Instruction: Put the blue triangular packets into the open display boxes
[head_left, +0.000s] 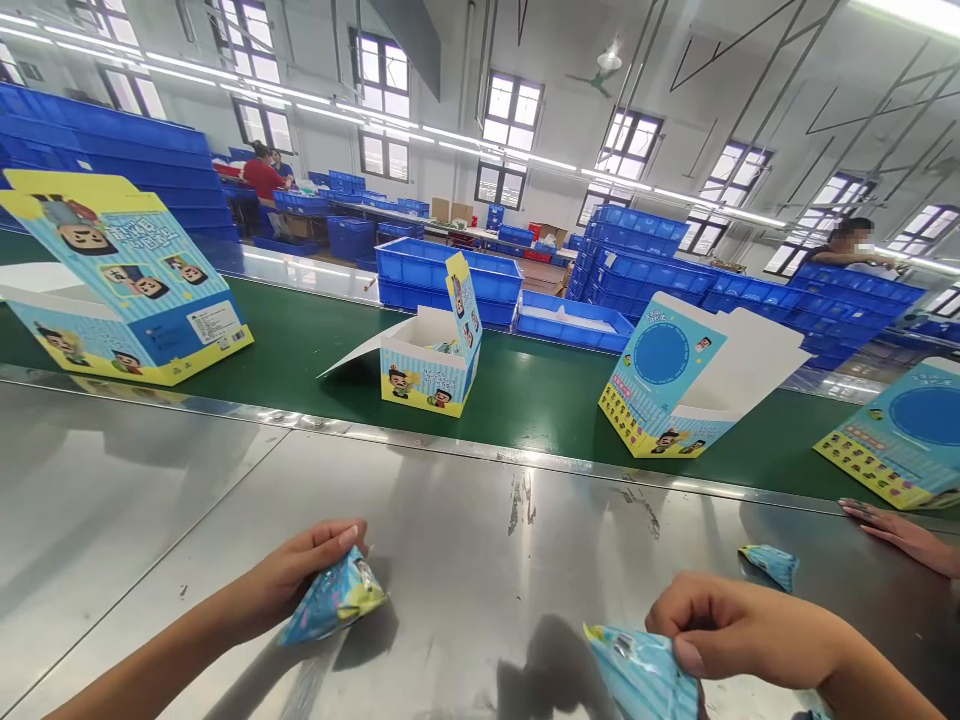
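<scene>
Pkt (334,600), glossy & pointed, pinched in L hand (307,558); R hand (742,628) grips crinkly pkt (646,672).

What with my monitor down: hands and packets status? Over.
Left hand gripping one packet. Right hand pinching another. Loose packet beyond right hand; co-worker's hand at right edge.

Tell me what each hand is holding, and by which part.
The left hand holds a blue packet by its upper edge; the right hand holds a second packet by its edge on the picture's right.
</scene>
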